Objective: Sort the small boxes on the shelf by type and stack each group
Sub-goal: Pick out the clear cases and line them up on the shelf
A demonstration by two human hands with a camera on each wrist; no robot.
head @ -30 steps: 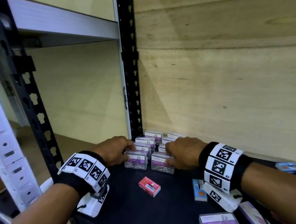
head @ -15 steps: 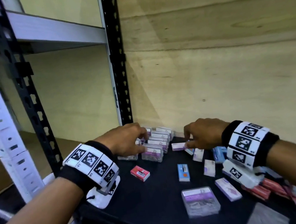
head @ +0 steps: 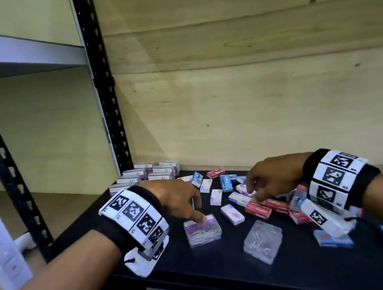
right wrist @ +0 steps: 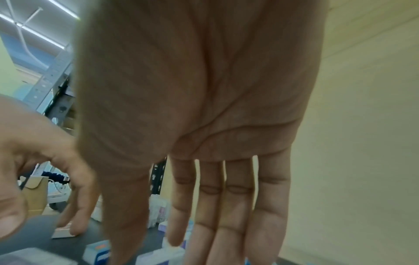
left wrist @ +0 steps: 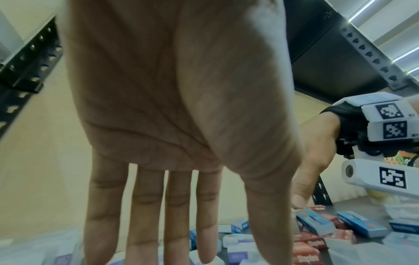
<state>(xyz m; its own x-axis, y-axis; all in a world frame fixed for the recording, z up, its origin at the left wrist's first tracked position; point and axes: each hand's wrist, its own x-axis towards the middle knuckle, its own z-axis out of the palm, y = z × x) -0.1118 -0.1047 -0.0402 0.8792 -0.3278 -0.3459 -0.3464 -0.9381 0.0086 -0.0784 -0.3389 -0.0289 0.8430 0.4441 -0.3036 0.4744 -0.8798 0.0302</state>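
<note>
In the head view, the left hand [head: 176, 199] reaches down with fingers extended, fingertip touching the clear paper-clip box [head: 203, 230] near the front edge of the black shelf [head: 205, 277]; purple-label boxes [head: 145, 174] already stand grouped at the back-left corner, presumably sorted. The left wrist view shows straight, spread fingers holding nothing. The right wrist view shows the right hand [right wrist: 204, 125] likewise extended and empty over the scattered red staple boxes [head: 259, 209], where free room is scarce.

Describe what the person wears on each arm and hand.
Both hands are bare, the left hand and the right hand. Each wrist carries a black cuff ringed by white blocks printed with black square markers, with a white camera housing hanging beneath. No sleeves.
</note>
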